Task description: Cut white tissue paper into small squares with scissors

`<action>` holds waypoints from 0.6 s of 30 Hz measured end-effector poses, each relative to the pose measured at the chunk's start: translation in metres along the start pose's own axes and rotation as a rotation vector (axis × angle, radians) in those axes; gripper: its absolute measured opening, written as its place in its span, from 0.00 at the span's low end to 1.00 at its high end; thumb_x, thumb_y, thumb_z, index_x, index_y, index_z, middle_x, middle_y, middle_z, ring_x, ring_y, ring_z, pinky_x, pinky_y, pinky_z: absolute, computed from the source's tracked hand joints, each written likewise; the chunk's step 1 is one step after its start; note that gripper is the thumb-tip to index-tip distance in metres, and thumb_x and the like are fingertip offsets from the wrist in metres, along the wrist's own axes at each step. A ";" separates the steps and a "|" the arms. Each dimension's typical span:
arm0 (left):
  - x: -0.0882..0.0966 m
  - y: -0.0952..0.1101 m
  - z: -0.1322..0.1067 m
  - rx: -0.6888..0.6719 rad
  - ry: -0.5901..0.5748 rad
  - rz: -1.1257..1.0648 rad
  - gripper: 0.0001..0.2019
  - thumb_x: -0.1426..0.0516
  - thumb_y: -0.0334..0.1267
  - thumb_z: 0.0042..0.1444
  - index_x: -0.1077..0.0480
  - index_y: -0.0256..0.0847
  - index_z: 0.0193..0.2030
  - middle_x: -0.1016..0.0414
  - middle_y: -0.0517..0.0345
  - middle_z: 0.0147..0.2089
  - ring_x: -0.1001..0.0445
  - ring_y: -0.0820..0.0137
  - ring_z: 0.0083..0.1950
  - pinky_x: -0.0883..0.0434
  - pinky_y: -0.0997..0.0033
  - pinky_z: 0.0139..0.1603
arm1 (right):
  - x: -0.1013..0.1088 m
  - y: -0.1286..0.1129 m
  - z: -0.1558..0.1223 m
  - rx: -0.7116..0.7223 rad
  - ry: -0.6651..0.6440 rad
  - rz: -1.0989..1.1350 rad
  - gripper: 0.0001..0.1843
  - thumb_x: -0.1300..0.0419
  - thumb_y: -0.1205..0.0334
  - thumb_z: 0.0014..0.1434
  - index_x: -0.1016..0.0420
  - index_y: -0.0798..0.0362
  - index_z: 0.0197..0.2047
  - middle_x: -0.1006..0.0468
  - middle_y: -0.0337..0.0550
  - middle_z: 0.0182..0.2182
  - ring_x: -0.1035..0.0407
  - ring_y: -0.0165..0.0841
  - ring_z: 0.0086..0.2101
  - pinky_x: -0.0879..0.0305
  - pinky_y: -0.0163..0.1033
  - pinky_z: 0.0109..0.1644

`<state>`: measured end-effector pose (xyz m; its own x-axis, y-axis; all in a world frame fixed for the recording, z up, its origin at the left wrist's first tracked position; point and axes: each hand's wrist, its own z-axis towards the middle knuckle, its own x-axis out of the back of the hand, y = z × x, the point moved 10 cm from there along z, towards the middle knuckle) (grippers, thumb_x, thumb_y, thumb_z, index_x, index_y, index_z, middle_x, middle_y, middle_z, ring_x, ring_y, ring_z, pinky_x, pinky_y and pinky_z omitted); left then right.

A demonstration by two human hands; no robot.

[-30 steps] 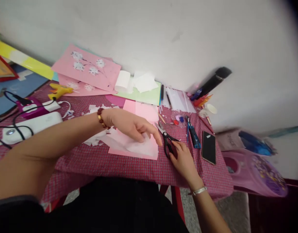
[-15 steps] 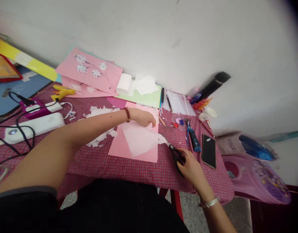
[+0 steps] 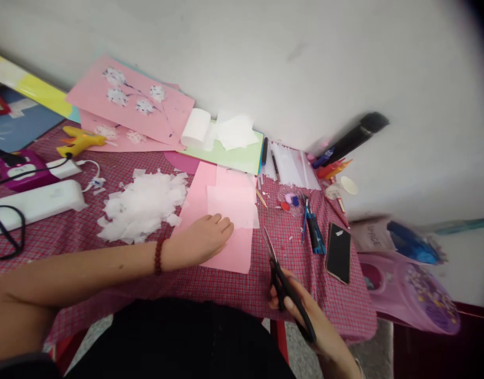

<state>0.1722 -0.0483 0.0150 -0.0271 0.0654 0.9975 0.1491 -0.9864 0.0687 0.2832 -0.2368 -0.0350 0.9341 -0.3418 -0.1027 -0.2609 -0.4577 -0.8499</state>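
Observation:
My left hand (image 3: pixel 202 239) lies palm down on the pink sheet of paper (image 3: pixel 236 252), fingers loosely together and pointing right. Just beyond its fingertips is a piece of thin white tissue (image 3: pixel 232 202), flat on that sheet. My right hand (image 3: pixel 301 300) holds black-handled scissors (image 3: pixel 281 284) low at the table's front edge. Their blades point up and away, a little to the right of the pink sheet, with no paper between them. A heap of cut white tissue scraps (image 3: pixel 145 205) sits left of the sheet, behind my left forearm.
Pink pictures with white blossoms (image 3: pixel 135 105) and a tissue roll (image 3: pixel 197 128) stand at the back. On the left are a yellow glue gun (image 3: pixel 80 141) and a white power strip (image 3: pixel 37 205). A phone (image 3: pixel 339 252), a blue cutter (image 3: pixel 315 234) and a paint palette (image 3: pixel 291 200) lie right.
My left hand has moved toward me and left, off the tissue's upper part. The scissors have come away from the tissue, and my right hand has lowered. The tissue now lies farther back on the sheet.

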 end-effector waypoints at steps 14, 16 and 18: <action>-0.003 -0.020 0.017 0.043 -0.093 0.047 0.07 0.50 0.25 0.61 0.31 0.33 0.40 0.28 0.46 0.39 0.28 0.60 0.40 0.30 0.63 0.36 | -0.025 0.031 -0.025 -0.001 -0.116 0.336 0.32 0.36 0.44 0.57 0.32 0.41 0.63 0.23 0.47 0.43 0.29 0.38 0.38 0.35 0.44 0.43; 0.006 -0.003 -0.003 0.032 -0.094 0.037 0.06 0.49 0.24 0.60 0.32 0.34 0.38 0.29 0.47 0.37 0.28 0.60 0.39 0.30 0.63 0.35 | -0.023 0.039 -0.034 -0.017 -0.108 0.284 0.32 0.37 0.43 0.58 0.32 0.41 0.63 0.24 0.46 0.43 0.30 0.38 0.39 0.36 0.44 0.44; 0.005 0.014 -0.024 0.046 -0.157 -0.004 0.05 0.48 0.26 0.59 0.32 0.35 0.36 0.28 0.48 0.37 0.28 0.61 0.37 0.31 0.63 0.34 | -0.021 0.048 -0.044 -0.056 -0.116 0.211 0.33 0.38 0.41 0.57 0.32 0.42 0.63 0.24 0.46 0.43 0.31 0.39 0.39 0.36 0.44 0.43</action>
<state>0.1502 -0.0656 0.0209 0.1261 0.0954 0.9874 0.1945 -0.9784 0.0697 0.2401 -0.2875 -0.0505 0.8782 -0.3397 -0.3365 -0.4635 -0.4317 -0.7738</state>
